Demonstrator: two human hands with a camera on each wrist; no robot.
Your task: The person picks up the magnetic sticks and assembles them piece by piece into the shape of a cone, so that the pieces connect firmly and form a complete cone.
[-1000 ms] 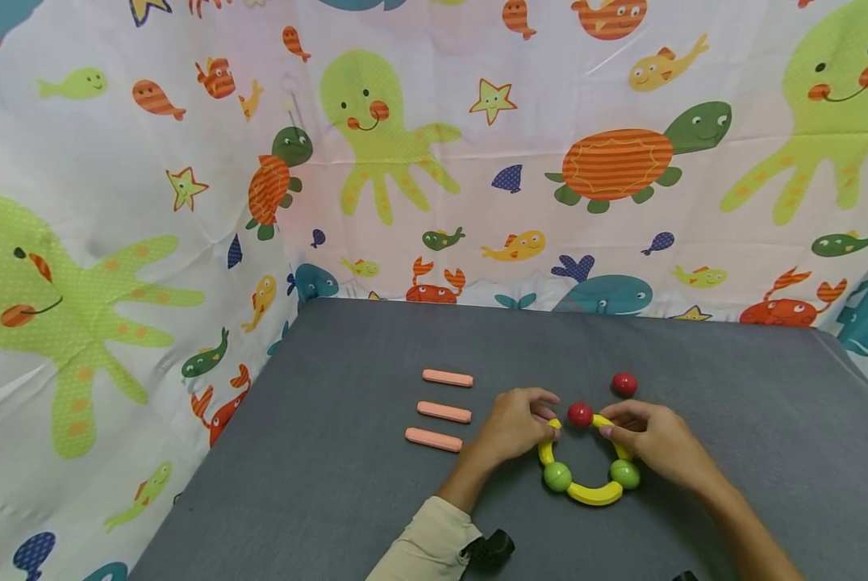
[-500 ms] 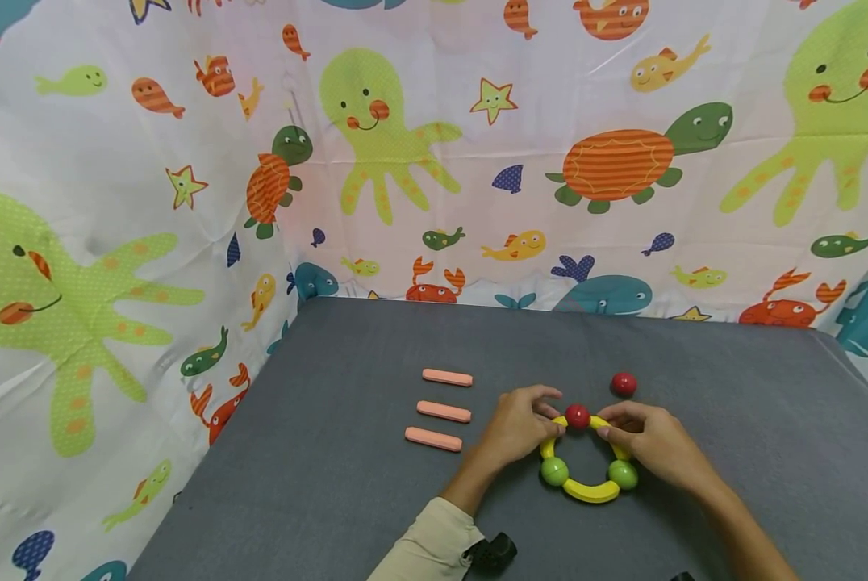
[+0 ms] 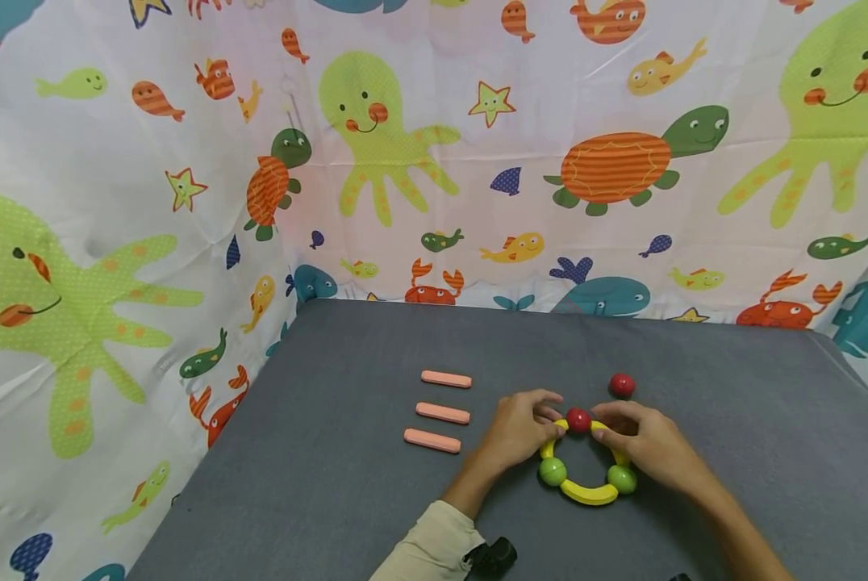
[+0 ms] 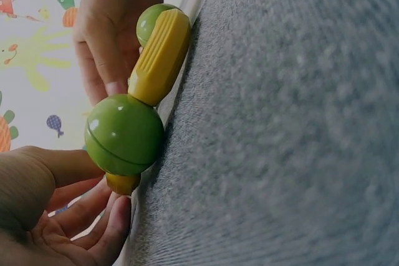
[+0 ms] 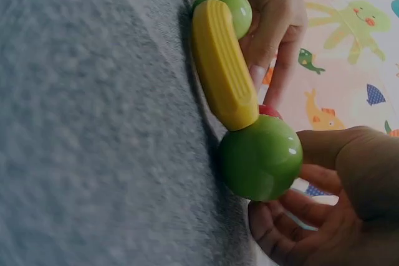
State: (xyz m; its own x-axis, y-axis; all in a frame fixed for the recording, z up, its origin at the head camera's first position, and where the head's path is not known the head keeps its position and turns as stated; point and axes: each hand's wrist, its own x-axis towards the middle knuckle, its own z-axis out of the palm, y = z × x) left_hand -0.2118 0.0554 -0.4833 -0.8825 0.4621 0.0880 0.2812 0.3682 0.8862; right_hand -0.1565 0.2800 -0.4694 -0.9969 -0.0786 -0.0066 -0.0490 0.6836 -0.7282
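From the head view, the left hand (image 3: 515, 428) and right hand (image 3: 648, 448) have pressed the yellow curved pieces (image 3: 588, 493) inward since a second ago — the ring now closes at the red ball (image 3: 578, 420), each hand pinching its side. Left-wrist view: a green ball (image 4: 124, 134) rests on the grey cloth table (image 4: 280, 123). Right-wrist view: fish-print curtain (image 5: 349, 42) behind.

Our left hand (image 3: 517, 426) and right hand (image 3: 640, 448) cover the yellow ring's (image 3: 589, 493) upper arcs; in the wrist views, the red ball (image 5: 269, 111) barely peeks out.
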